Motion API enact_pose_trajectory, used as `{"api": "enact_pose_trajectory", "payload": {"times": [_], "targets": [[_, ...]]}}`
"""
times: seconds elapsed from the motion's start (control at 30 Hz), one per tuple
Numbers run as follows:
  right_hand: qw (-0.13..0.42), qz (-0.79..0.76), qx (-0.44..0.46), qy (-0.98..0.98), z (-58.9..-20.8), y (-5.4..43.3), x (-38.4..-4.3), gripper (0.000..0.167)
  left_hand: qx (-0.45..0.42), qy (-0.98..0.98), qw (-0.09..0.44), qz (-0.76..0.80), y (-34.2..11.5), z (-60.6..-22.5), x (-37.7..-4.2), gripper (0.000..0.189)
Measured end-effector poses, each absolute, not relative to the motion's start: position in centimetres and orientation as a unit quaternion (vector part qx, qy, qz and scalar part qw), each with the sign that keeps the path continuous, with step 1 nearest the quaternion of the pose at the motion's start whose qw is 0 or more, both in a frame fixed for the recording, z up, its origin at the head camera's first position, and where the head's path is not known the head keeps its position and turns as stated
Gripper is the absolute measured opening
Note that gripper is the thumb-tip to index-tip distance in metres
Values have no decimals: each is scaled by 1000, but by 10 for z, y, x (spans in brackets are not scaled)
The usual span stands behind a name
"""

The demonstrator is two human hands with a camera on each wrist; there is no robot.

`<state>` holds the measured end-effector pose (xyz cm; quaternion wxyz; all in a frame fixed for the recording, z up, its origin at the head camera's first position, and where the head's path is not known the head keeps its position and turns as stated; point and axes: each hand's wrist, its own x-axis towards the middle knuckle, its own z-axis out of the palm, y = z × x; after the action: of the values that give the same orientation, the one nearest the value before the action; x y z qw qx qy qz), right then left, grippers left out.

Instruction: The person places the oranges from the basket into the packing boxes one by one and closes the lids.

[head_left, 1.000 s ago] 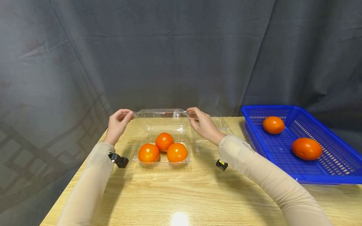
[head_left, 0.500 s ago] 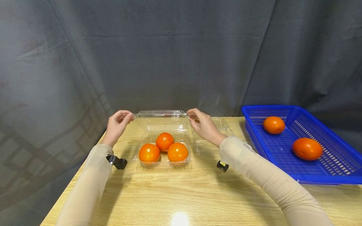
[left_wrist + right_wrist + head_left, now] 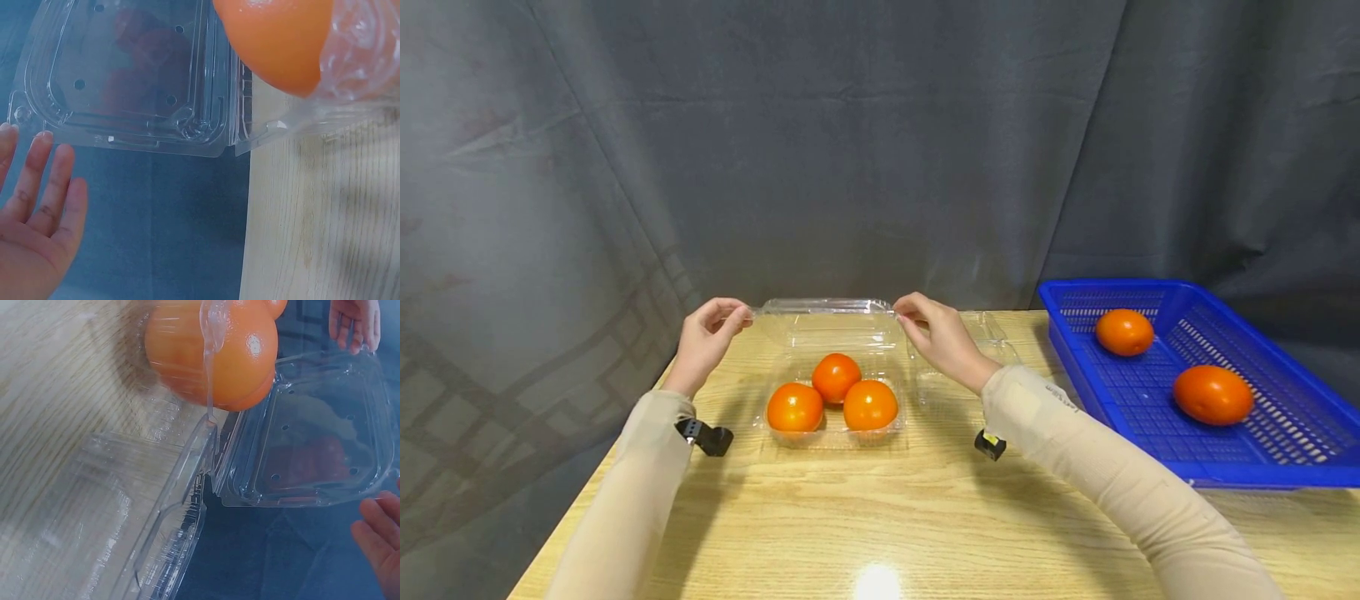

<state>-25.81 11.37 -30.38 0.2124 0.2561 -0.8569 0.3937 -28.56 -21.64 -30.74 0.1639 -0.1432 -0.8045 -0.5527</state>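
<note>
Glossy orange fruits (image 3: 795, 408) sit mid-frame in a clear, colourless container (image 3: 832, 439) with an equally transparent lid (image 3: 827, 321); the second container (image 3: 936, 390) just right is clear too. At right, a vivid blue basket (image 3: 1270, 477) with a gridded openwork pattern holds two more fruits (image 3: 1213, 395), also orange. The surface (image 3: 850, 517) is pale yellow wood with fine streaked grain. Sleeves (image 3: 621, 496) are cream, the wrist devices (image 3: 717, 441) black. A dark grey curtain (image 3: 850, 150) spans the top, faintly lattice-patterned lower left.

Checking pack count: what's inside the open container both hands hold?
Three round orange fruits sit in the clear container's base. What lies directly beneath them is covered, so unseen.
</note>
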Motion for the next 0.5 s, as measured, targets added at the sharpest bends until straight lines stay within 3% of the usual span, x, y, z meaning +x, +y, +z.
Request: {"api": "enact_pose_trajectory", "payload": {"times": [0.27,0.5], "targets": [[208,391,252,-861,-303,114,-256,12,-159,-803,160,-552,-221,-310,-285,27],[202,388,251,-864,-304,113,-254,11,-173,-795,151,-562,-222,-310,-284,36]]}}
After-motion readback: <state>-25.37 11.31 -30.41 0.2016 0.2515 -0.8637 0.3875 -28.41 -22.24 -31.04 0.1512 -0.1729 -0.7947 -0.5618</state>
